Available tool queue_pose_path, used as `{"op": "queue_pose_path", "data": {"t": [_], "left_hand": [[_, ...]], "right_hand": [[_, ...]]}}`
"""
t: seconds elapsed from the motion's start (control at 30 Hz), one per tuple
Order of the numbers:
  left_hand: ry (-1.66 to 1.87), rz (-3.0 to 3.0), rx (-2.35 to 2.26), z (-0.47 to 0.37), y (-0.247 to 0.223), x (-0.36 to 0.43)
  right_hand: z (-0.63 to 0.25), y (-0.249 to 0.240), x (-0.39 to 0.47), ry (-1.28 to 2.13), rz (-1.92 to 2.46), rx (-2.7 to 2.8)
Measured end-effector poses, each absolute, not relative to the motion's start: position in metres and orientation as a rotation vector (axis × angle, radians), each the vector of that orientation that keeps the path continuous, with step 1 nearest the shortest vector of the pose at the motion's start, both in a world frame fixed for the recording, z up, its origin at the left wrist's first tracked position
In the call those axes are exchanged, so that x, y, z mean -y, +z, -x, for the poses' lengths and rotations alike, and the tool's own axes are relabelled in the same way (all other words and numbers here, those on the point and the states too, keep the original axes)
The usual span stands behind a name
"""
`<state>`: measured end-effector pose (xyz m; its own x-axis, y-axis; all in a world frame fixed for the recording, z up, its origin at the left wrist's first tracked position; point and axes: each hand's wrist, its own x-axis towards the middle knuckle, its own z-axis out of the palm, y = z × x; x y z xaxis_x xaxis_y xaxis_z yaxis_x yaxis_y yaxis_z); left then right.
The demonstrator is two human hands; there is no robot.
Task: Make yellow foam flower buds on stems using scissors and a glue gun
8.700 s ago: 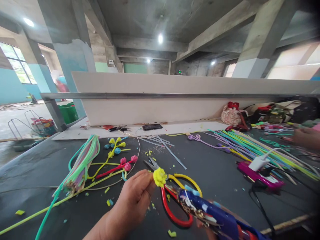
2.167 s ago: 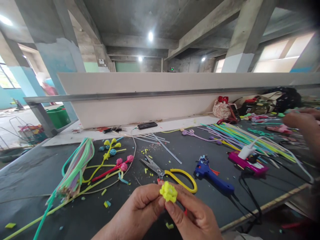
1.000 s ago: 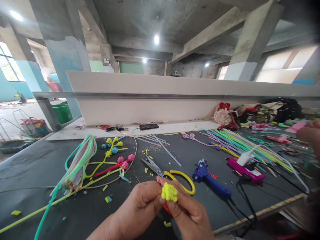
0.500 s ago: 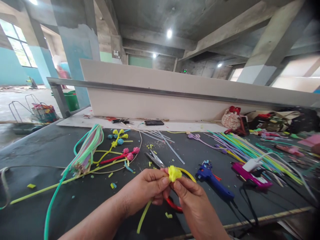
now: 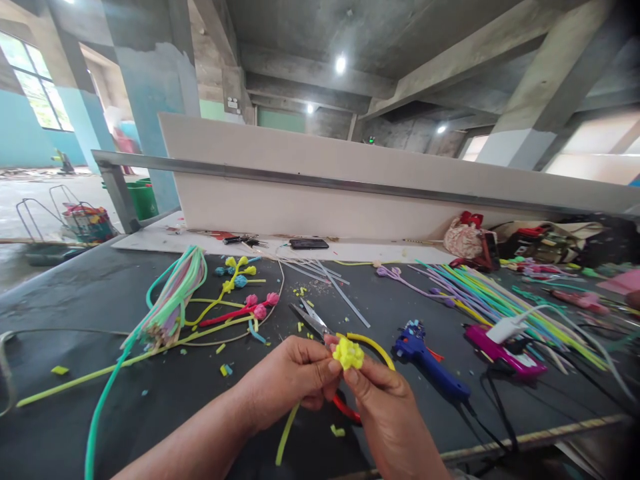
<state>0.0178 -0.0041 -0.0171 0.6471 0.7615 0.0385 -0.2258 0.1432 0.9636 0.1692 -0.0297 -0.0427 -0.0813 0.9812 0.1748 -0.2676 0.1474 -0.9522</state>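
Bare concrete beams and columns rise past a pale board [image 5: 280, 213] at the back of my dark tabletop [image 5: 165, 427]. At the left, a bundle of pastel strips [image 5: 175, 300] lies beside a yellow stem [image 5: 213, 302] with yellow and blue buds, and just right of that is a red stem [image 5: 225, 315] with pink ones. My left hand [image 5: 290, 377] pinches the left side of a yellow cluster [image 5: 349, 353] between thumb and fingers, a pale green strip [image 5: 287, 437] showing below it. The cluster is held above the open scissors [image 5: 315, 320], partly hidden behind my hands. My right hand [image 5: 387, 407] pinches the cluster's other side, thumb against fingers. Near it on the right, a blue glue gun [image 5: 433, 367] lies on its side; farther right, a white plug [image 5: 506, 328] sits on a magenta device [image 5: 520, 363], near loose coloured strips [image 5: 480, 287].
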Motion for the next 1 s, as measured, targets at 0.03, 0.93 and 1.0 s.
{"op": "queue_pose_path", "data": {"t": [0.03,0.93,1.0], "left_hand": [[0.76,-1.25,-0.547,-0.018,-0.018,0.004],[0.91,-1.515,-0.745,-0.016,-0.008,0.01],[0.893,-1.501,-0.717,-0.015,-0.009,0.01]], "right_hand": [[-0.169,-0.044,0.03,1.246,0.855,1.174],[-0.185,-0.032,0.03,0.954,0.871,1.665],[-0.185,-0.031,0.03,0.963,0.858,1.667]]}}
